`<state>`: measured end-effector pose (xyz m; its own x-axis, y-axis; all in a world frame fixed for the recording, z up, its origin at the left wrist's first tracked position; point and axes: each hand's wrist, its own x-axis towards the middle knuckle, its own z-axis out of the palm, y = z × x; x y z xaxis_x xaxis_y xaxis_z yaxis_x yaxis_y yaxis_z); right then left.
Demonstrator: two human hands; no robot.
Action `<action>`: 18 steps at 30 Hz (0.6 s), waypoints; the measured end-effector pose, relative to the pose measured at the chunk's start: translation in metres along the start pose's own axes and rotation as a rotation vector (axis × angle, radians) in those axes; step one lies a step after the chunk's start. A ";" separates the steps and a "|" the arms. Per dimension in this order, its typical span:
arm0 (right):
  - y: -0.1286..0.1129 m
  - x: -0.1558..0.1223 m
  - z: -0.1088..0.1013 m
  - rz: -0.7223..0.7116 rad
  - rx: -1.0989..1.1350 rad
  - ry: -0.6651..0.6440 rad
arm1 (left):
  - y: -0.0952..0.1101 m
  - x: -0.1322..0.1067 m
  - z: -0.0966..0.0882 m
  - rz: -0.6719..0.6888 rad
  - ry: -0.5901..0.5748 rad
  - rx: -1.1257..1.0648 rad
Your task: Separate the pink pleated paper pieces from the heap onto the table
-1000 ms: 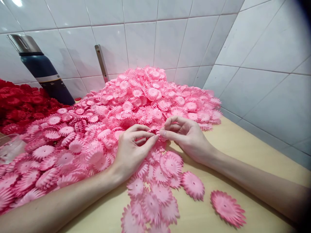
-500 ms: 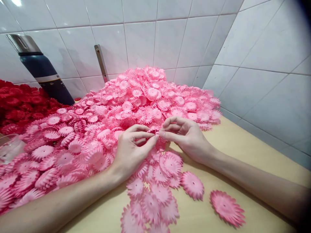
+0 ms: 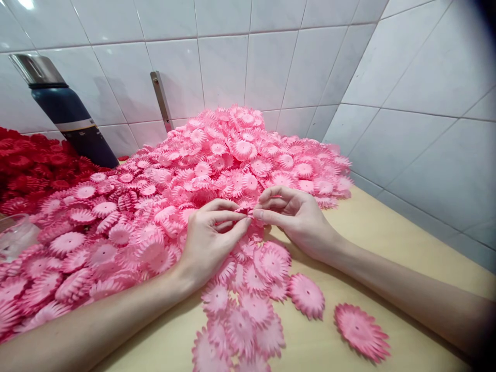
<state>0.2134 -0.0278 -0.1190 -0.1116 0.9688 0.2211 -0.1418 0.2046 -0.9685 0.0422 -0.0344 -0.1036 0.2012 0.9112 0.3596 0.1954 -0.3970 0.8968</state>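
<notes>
Thumb and fingers of my left hand (image 3: pixel 211 240) are closed in a pinch on a small pink fabric flower petal piece (image 3: pixel 244 211), mostly hidden by the fingertips. From the other side, my right hand (image 3: pixel 302 222) pinches at the same piece with thumb and forefinger, its other fingers curled. Both hands meet low over the front of a big heap of pink scalloped flower pieces (image 3: pixel 217 165). Beneath them, a loose spread of paler pink pieces (image 3: pixel 242 325) trails toward me. Two single pieces lie to the right, a pink one (image 3: pixel 307 296) and a darker-edged one (image 3: pixel 361 330).
A dark blue bottle (image 3: pixel 79 119) with a steel cap stands at the back left, beside a pile of red flower pieces (image 3: pixel 34 170). Clear plastic (image 3: pixel 17 237) lies at the left edge. A metal strip (image 3: pixel 161 101) leans near the tiled wall (image 3: pixel 228 62). The tabletop (image 3: pixel 387 248) is pale yellow.
Almost nothing differs. Both hands keep the same place and pinch, with only a tiny shift of the fingertips.
</notes>
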 end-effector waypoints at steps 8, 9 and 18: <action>-0.003 -0.003 -0.001 0.015 -0.021 -0.033 | 0.002 -0.001 0.000 -0.013 0.024 0.016; -0.004 -0.003 0.000 0.013 -0.034 -0.042 | 0.002 -0.001 -0.001 -0.014 0.033 0.023; -0.005 -0.004 0.003 -0.029 -0.075 -0.050 | -0.001 0.005 -0.002 -0.056 0.139 0.056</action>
<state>0.2118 -0.0331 -0.1148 -0.1581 0.9545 0.2527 -0.0718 0.2442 -0.9671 0.0406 -0.0296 -0.1024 0.0548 0.9370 0.3450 0.2571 -0.3472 0.9019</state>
